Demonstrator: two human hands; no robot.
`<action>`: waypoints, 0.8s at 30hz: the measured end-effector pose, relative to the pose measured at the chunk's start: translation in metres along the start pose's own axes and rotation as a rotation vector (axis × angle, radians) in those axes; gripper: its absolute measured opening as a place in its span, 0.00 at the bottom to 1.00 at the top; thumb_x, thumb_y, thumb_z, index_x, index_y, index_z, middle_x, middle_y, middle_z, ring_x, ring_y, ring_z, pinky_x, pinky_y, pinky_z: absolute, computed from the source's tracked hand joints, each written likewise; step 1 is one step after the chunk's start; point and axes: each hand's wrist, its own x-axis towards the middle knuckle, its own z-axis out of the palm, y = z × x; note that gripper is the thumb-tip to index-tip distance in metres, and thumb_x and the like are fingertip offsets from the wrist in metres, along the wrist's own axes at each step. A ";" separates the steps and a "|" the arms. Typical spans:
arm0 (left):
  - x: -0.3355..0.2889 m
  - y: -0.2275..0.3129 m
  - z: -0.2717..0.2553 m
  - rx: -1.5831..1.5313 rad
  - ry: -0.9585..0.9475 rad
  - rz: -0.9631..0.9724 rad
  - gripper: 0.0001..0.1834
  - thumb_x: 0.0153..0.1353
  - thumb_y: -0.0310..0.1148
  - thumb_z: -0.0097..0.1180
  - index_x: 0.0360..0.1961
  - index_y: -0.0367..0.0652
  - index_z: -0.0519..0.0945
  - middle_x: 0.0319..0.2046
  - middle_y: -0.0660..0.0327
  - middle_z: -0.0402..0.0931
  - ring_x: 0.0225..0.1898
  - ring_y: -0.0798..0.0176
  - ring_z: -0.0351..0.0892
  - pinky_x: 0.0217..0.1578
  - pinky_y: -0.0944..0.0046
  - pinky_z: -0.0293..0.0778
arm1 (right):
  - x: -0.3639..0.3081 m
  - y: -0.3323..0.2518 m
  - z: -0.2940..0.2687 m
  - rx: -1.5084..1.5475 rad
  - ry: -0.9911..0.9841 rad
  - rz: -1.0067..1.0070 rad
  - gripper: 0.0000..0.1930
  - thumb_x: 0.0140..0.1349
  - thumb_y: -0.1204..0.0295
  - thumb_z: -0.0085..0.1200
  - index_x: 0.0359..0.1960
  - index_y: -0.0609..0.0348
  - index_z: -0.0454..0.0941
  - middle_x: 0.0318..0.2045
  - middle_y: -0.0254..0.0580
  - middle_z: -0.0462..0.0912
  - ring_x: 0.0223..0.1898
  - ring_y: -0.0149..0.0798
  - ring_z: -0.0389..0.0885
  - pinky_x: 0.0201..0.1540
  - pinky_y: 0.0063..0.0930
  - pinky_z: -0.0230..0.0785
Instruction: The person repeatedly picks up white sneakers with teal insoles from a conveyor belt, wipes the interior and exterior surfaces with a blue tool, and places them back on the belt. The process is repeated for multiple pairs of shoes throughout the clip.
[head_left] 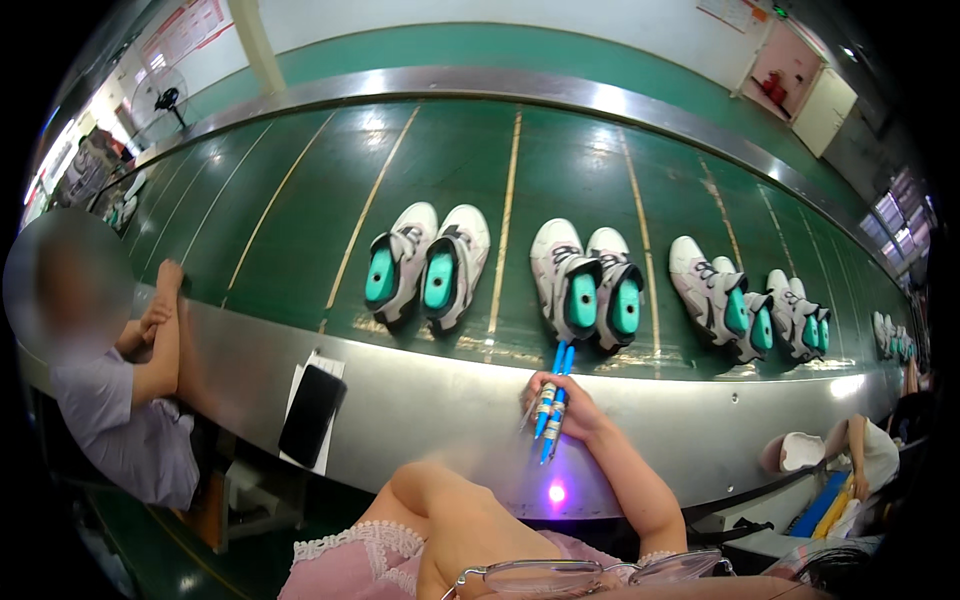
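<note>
My right hand is closed around two blue pens with pale tape wrapped about them. A thin dark point shows beside its fingers, too small to name. The pens' upper ends come close to the heels of a pair of white and grey sneakers with teal shoe lasts inside. My left arm is bent at the lower edge, and its hand is out of view. Another pair of sneakers stands to the left on the green conveyor belt.
More sneakers stand along the belt to the right. A steel ledge runs along the near side. On it lies a black phone over white paper. A co-worker sits at the left with arms on the ledge; another person is at the right.
</note>
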 end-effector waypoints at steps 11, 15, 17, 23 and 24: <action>0.051 0.016 -0.014 0.178 -0.050 0.084 0.17 0.61 0.43 0.45 0.30 0.37 0.65 0.29 0.54 0.61 0.30 0.53 0.61 0.30 0.56 0.54 | -0.003 0.003 -0.006 -0.142 0.047 -0.020 0.13 0.64 0.58 0.41 0.34 0.53 0.69 0.30 0.27 0.70 0.27 0.22 0.69 0.26 0.16 0.65; 0.056 0.010 -0.014 0.079 -0.145 -0.155 0.33 0.58 0.55 0.44 0.50 0.34 0.60 0.50 0.48 0.57 0.53 0.50 0.53 0.51 0.50 0.47 | -0.003 -0.001 0.003 -0.098 0.002 -0.055 0.13 0.65 0.58 0.39 0.33 0.53 0.68 0.24 0.28 0.68 0.21 0.21 0.65 0.21 0.16 0.61; 0.066 0.002 -0.010 -0.025 -0.096 -0.121 0.43 0.57 0.60 0.43 0.62 0.33 0.57 0.62 0.44 0.54 0.66 0.47 0.46 0.63 0.47 0.40 | -0.007 0.000 0.001 -0.099 -0.023 -0.057 0.13 0.65 0.59 0.38 0.33 0.54 0.68 0.22 0.28 0.67 0.19 0.21 0.64 0.20 0.15 0.59; 0.063 -0.013 0.017 -0.483 0.046 0.066 0.46 0.56 0.66 0.34 0.59 0.32 0.61 0.56 0.39 0.60 0.65 0.41 0.44 0.62 0.42 0.37 | -0.002 0.003 -0.003 -0.061 0.004 -0.050 0.13 0.65 0.59 0.38 0.34 0.54 0.68 0.22 0.29 0.66 0.20 0.23 0.64 0.23 0.17 0.60; 0.066 -0.007 0.019 -0.475 0.028 0.063 0.45 0.56 0.66 0.35 0.58 0.32 0.61 0.56 0.39 0.60 0.65 0.41 0.45 0.62 0.43 0.38 | -0.001 0.000 0.001 -0.071 -0.025 -0.039 0.13 0.65 0.59 0.37 0.34 0.54 0.68 0.22 0.30 0.66 0.21 0.24 0.64 0.23 0.17 0.60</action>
